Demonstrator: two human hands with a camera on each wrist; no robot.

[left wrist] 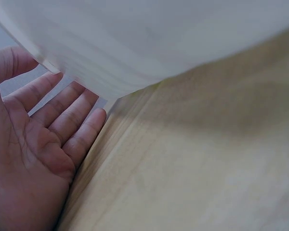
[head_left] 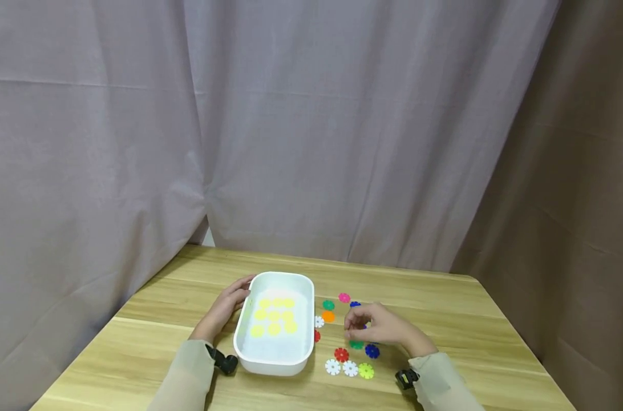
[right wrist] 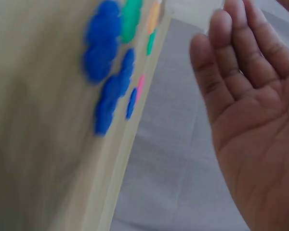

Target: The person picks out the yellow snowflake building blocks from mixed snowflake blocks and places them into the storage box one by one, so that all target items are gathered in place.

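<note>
A white tray (head_left: pixel 274 355) holds several pale yellow discs (head_left: pixel 274 315) laid out in rows. My left hand (head_left: pixel 227 303) is at its left side, thumb at the rim and fingers along the outer wall, as the left wrist view also shows. Over the loose snowflake discs right of the tray hovers my right hand (head_left: pixel 378 326), fingers bent slightly, with nothing visible in it. Around and partly under it lie blue discs (head_left: pixel 372 351) and a green disc (head_left: pixel 356 345). A red disc (head_left: pixel 341 354), white discs (head_left: pixel 332 366) and a yellow-green disc (head_left: pixel 365 370) lie nearer me.
Beyond the right hand lie a pink disc (head_left: pixel 344 297), another green disc (head_left: pixel 328 305) and an orange disc (head_left: pixel 328 316). One white disc (head_left: pixel 319 322) sits close against the tray's right side. The wooden table (head_left: pixel 152 342) is bordered by a grey curtain (head_left: pixel 311 142).
</note>
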